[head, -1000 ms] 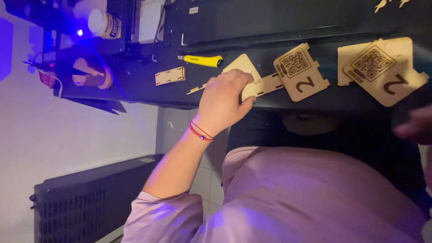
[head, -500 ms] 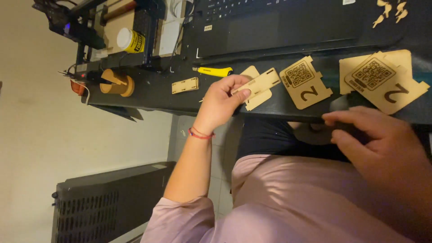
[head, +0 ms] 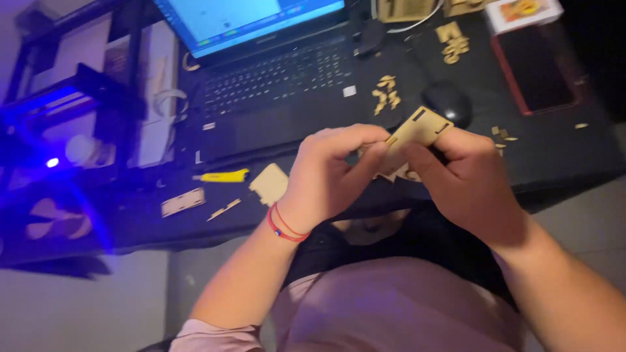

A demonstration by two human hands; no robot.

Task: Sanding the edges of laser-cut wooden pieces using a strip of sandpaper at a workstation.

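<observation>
Thin notched wooden piece (head: 417,133) gripped between left hand (head: 329,176) and right hand (head: 466,186), raised above the desk's near edge (head: 195,231); long axis tilted, slotted end pointing up toward the far right. Behind it: black mouse (head: 447,101), open laptop (head: 274,72), loose wooden offcuts (head: 385,91). Near the left wrist: yellow utility knife (head: 222,176), flat wooden panel (head: 269,183). Nothing between hands and piece.

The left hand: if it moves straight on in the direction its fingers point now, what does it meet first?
The left hand points right, toward the right hand. It would first meet the thin wooden piece both hands already hold, then probably the right hand's fingers.
</observation>
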